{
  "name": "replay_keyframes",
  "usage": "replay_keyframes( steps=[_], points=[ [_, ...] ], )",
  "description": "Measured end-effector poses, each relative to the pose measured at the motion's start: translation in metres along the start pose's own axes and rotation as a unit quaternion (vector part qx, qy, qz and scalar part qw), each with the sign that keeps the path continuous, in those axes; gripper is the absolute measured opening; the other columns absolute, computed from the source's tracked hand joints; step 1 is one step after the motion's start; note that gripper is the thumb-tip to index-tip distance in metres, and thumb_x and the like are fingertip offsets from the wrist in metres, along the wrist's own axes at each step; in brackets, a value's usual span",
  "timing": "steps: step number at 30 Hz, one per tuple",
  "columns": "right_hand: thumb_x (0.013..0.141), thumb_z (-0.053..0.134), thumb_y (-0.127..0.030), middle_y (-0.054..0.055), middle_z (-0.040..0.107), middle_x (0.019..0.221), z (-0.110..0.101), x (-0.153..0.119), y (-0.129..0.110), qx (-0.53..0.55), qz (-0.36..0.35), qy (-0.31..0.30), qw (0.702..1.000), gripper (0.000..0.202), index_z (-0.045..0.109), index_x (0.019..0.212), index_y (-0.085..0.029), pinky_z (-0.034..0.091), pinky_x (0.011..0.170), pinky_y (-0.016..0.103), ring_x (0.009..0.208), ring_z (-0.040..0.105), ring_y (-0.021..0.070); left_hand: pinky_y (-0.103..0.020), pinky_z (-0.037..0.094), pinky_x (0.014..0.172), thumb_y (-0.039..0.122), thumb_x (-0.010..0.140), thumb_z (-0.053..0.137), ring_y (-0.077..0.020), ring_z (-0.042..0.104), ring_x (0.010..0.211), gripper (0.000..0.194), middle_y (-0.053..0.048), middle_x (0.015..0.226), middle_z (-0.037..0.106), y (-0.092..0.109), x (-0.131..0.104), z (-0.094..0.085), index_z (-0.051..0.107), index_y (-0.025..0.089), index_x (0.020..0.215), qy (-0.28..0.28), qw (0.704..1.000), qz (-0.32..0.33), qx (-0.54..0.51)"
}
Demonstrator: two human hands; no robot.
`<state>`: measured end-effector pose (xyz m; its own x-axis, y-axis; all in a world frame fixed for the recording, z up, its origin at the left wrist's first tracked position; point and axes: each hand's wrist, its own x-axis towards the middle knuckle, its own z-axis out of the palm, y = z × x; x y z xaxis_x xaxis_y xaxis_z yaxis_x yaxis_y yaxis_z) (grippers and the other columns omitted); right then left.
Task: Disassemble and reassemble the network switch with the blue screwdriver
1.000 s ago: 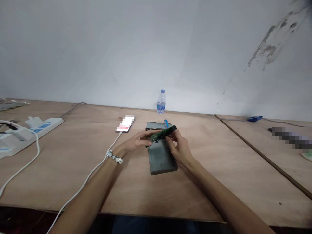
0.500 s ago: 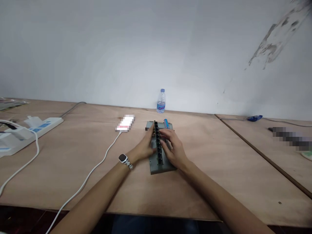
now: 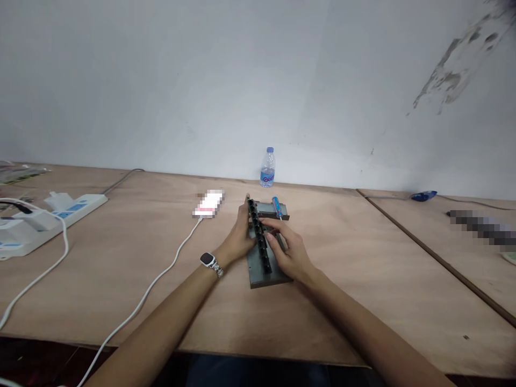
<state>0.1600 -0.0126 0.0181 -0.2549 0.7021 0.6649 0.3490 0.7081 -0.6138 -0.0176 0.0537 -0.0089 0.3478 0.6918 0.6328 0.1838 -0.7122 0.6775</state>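
A circuit board with a row of black port sockets [image 3: 260, 236] stands on edge over a grey metal case [image 3: 256, 279]. My left hand [image 3: 238, 236] grips it from the left side, with its fingers partly hidden behind the board. Against the board's right face, thumb and index finger of my right hand [image 3: 291, 250] come close together near the middle of the row; whatever lies between them is too small to make out. A second grey metal piece [image 3: 264, 208] lies just beyond, with a blue-handled screwdriver [image 3: 276, 206] resting on it.
Behind the work stands a plastic water bottle [image 3: 267, 171] near the wall. A phone [image 3: 208, 204] on a white cable [image 3: 171, 267] lies to the left, beside a white power strip [image 3: 86, 206]. A blue object [image 3: 424, 196] and a blurred dark item [image 3: 479, 226] lie right.
The board's far end has tilted to the left, uncovering more of the rear metal piece and the screwdriver. My left hand has shifted slightly with it; the right fingers stay at the board.
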Motion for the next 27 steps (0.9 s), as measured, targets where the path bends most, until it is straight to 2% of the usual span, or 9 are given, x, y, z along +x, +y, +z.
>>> replay_keyframes(
  steps=[3,7,10,15,19,22,24,27],
  points=[
    [0.101,0.049,-0.039,0.01,0.068,0.116,-0.004,0.0,0.001,0.012,0.029,0.012,0.999,0.03,0.064,0.122,-0.024,0.05,0.096,0.041,0.108,0.063,0.0254,-0.051,0.035,0.119,0.021,0.083,0.07,-0.0322,0.035,0.143,0.106,-0.016,0.153,0.028,0.006,0.001,-0.005,0.0,0.03,0.162,-0.01,0.999,-0.003,0.031],
    [0.097,0.055,-0.05,0.004,0.066,0.09,-0.012,0.001,0.009,0.038,0.145,0.033,0.988,0.03,0.064,0.099,-0.022,0.051,0.07,0.031,0.077,0.061,0.0195,-0.057,0.038,0.116,0.02,0.083,0.069,-0.0349,0.035,0.142,0.103,-0.015,0.153,0.027,0.015,0.003,-0.018,0.006,0.031,0.163,-0.021,0.997,0.007,0.07],
    [0.094,0.058,-0.054,0.004,0.066,0.085,-0.02,0.004,0.017,0.033,0.175,0.05,0.983,0.035,0.065,0.088,-0.02,0.048,0.065,0.029,0.075,0.059,0.0187,-0.06,0.036,0.117,0.015,0.079,0.068,-0.037,0.029,0.145,0.103,-0.014,0.154,0.026,0.021,0.004,-0.028,0.011,0.033,0.162,-0.017,0.994,0.012,0.105],
    [0.091,0.06,-0.057,0.003,0.066,0.078,-0.028,0.009,0.022,0.079,0.197,0.013,0.977,0.04,0.07,0.087,-0.019,0.046,0.062,0.028,0.07,0.058,0.0176,-0.06,0.029,0.121,0.011,0.073,0.069,-0.0366,0.024,0.148,0.108,-0.013,0.157,0.026,0.026,0.007,-0.038,0.01,0.033,0.162,0.004,0.991,0.05,0.126],
    [0.089,0.063,-0.057,-0.003,0.057,0.061,-0.03,0.011,0.017,0.171,0.243,-0.025,0.955,0.04,0.067,0.099,-0.019,0.038,0.047,0.024,0.051,0.047,0.0116,-0.058,0.031,0.12,0.013,0.075,0.07,-0.0357,0.024,0.15,0.108,-0.013,0.163,0.022,0.027,0.009,-0.042,0.008,0.032,0.161,0.025,0.992,0.068,0.102],
    [0.086,0.067,-0.054,-0.001,0.062,0.066,-0.033,0.013,0.011,0.206,0.254,-0.044,0.944,0.039,0.064,0.105,-0.019,0.038,0.043,0.023,0.05,0.051,0.0123,-0.057,0.035,0.117,0.017,0.076,0.071,-0.0357,0.028,0.149,0.105,-0.014,0.163,0.023,0.029,0.01,-0.043,0.01,0.032,0.161,0.037,0.993,0.075,0.089],
    [0.084,0.069,-0.049,0.002,0.068,0.079,-0.035,0.014,0.009,0.23,0.252,-0.055,0.938,0.037,0.064,0.108,-0.021,0.045,0.047,0.025,0.061,0.06,0.0159,-0.056,0.036,0.116,0.021,0.077,0.072,-0.0357,0.03,0.148,0.103,-0.014,0.163,0.024,0.031,0.01,-0.044,0.012,0.032,0.16,0.039,0.993,0.076,0.084],
    [0.082,0.066,-0.037,0.002,0.068,0.088,-0.038,0.014,0.009,0.266,0.266,-0.066,0.924,0.033,0.065,0.111,-0.024,0.05,0.055,0.027,0.072,0.063,0.0172,-0.055,0.038,0.115,0.026,0.081,0.073,-0.0351,0.031,0.148,0.097,-0.014,0.163,0.025,0.034,0.01,-0.046,0.016,0.032,0.159,0.038,0.994,0.075,0.077]
  ],
)
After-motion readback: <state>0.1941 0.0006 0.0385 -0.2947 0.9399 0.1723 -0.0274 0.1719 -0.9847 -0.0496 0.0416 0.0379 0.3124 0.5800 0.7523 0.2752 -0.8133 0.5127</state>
